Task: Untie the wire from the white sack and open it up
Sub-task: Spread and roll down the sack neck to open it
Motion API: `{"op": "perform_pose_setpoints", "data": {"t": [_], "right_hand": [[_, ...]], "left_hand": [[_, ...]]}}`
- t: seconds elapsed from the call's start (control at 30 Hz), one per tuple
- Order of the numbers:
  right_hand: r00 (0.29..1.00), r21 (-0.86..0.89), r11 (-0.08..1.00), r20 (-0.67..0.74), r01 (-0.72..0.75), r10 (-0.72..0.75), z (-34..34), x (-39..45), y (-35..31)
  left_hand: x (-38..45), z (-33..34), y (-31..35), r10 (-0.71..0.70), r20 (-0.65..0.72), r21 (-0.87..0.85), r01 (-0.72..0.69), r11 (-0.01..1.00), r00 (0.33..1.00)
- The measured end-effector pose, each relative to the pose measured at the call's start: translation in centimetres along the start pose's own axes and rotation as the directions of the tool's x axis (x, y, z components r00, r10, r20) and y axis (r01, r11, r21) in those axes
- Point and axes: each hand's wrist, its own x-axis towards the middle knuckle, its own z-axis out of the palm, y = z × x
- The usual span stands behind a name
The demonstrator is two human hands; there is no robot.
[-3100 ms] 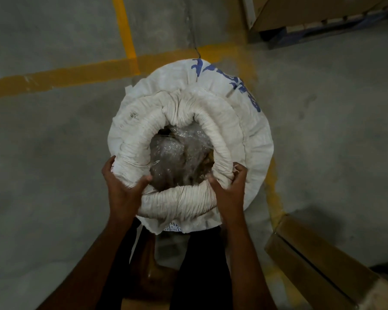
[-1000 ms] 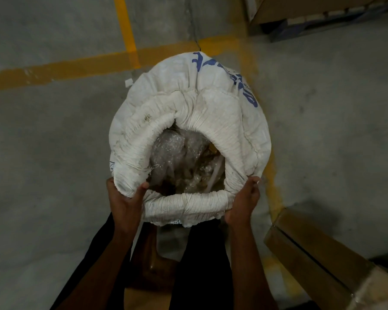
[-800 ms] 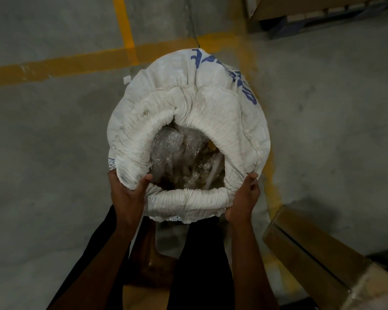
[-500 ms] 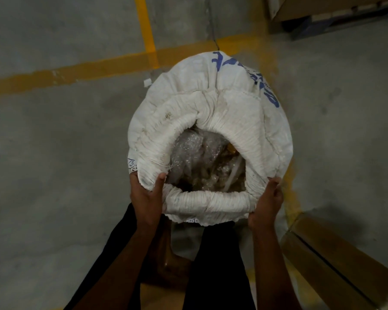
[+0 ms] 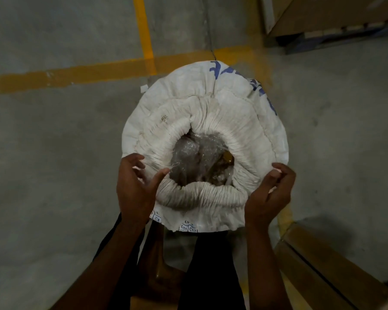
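Note:
The white sack [image 5: 211, 90] stands upright on the floor in front of me, blue lettering on its far side. Its mouth is rolled down into a thick ring [image 5: 202, 195] and stands open. Clear plastic wrap [image 5: 195, 157] over brownish contents shows inside. My left hand [image 5: 137, 186] hovers at the ring's near left, fingers spread, holding nothing. At the ring's right edge, my right hand [image 5: 269, 193] has its fingers curled; I cannot tell whether they pinch the fabric. No wire shows around the mouth.
Yellow lines [image 5: 99, 70] cross the grey concrete floor behind the sack. A cardboard box [image 5: 323, 267] lies close at the near right. Another box on a pallet [image 5: 323, 25] is at the far right. My dark-trousered legs [image 5: 211, 271] are just under the sack.
Both hands gripped the rolled rim before; the left hand has now let go and spread its fingers, and the right has slid to the rim's outer right edge. The mouth looks rounder.

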Motion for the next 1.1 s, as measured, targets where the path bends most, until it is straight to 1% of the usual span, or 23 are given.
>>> {"op": "perform_pose_setpoints", "data": {"t": [0.03, 0.07, 0.1, 0.17, 0.2, 0.23, 0.3, 0.4, 0.5, 0.57, 0.6, 0.63, 0.73, 0.8, 0.93, 1.03, 1.1], "right_hand": [[0.998, 0.058, 0.997, 0.042, 0.042, -0.045, 0.4, 0.5, -1.1], [0.992, 0.131, 0.990, 0.110, 0.049, -0.063, 1.1, 1.0, -2.2], [0.980, 0.210, 0.977, 0.189, 0.019, -0.060, 2.0, 1.3, -3.3], [0.940, 0.318, 0.939, 0.341, -0.129, 0.013, 4.1, 1.6, -4.6], [0.914, 0.337, 0.918, 0.400, -0.208, 0.061, 5.0, 1.5, -5.0], [0.892, 0.325, 0.909, 0.440, -0.262, 0.100, 6.0, 1.2, -4.9], [0.859, 0.229, 0.926, 0.487, -0.301, 0.159, 7.7, 0.5, -4.0], [0.832, 0.061, 0.936, 0.480, -0.347, 0.277, 9.2, 0.2, -2.9], [0.798, -0.110, 0.926, 0.477, -0.360, 0.367, 9.7, 0.8, -3.0], [0.771, -0.194, 0.904, 0.473, -0.382, 0.427, 10.3, 1.2, -3.0], [0.769, -0.178, 0.908, 0.485, -0.380, 0.416, 10.4, 1.6, -2.9], [0.782, -0.134, 0.926, 0.502, -0.353, 0.370, 10.6, 1.9, -2.8], [0.853, -0.005, 0.971, 0.477, -0.240, 0.213, 10.8, 3.7, -3.1], [0.875, 0.065, 0.987, 0.474, -0.147, 0.098, 10.9, 5.3, -4.1], [0.844, 0.075, 0.994, 0.524, 0.085, -0.112, 11.4, 8.7, -5.0], [0.801, 0.057, 0.973, 0.558, 0.224, -0.218, 12.3, 11.3, -5.2], [0.773, 0.055, 0.956, 0.575, 0.289, -0.267, 12.7, 13.0, -5.3]], "left_hand": [[0.6, 0.1, 0.7, 0.062, 0.056, -0.019, -0.061, 0.998, 0.996], [1.3, 0.4, 1.4, 0.106, 0.121, -0.044, -0.101, 0.994, 0.987], [1.9, 0.8, 2.1, 0.129, 0.184, -0.073, -0.117, 0.990, 0.974], [2.8, 2.0, 3.1, 0.146, 0.270, -0.117, -0.118, 0.986, 0.952], [3.0, 2.6, 3.3, 0.153, 0.296, -0.132, -0.118, 0.984, 0.943], [3.1, 3.4, 3.4, 0.160, 0.317, -0.142, -0.120, 0.983, 0.935], [3.1, 4.7, 3.1, 0.172, 0.326, -0.160, -0.125, 0.979, 0.930], [3.7, 6.4, 2.5, 0.151, 0.307, -0.169, -0.103, 0.980, 0.940], [4.6, 7.6, 2.2, 0.138, 0.365, -0.084, -0.115, 0.990, 0.921], [5.3, 7.9, 2.2, 0.131, 0.389, -0.037, -0.127, 0.991, 0.912], [5.6, 7.9, 2.2, 0.146, 0.394, -0.034, -0.144, 0.989, 0.908], [6.1, 7.9, 2.4, 0.177, 0.397, -0.054, -0.169, 0.984, 0.901], [7.9, 7.6, 3.4, 0.276, 0.385, -0.146, -0.238, 0.960, 0.880], [9.3, 7.6, 4.4, 0.307, 0.363, -0.157, -0.267, 0.951, 0.880], [12.2, 8.1, 6.5, 0.354, 0.310, -0.120, -0.333, 0.935, 0.882], [14.0, 8.1, 7.8, 0.387, 0.275, -0.123, -0.367, 0.922, 0.880], [15.1, 7.5, 8.5, 0.425, 0.250, -0.077, -0.419, 0.905, 0.870]]}}
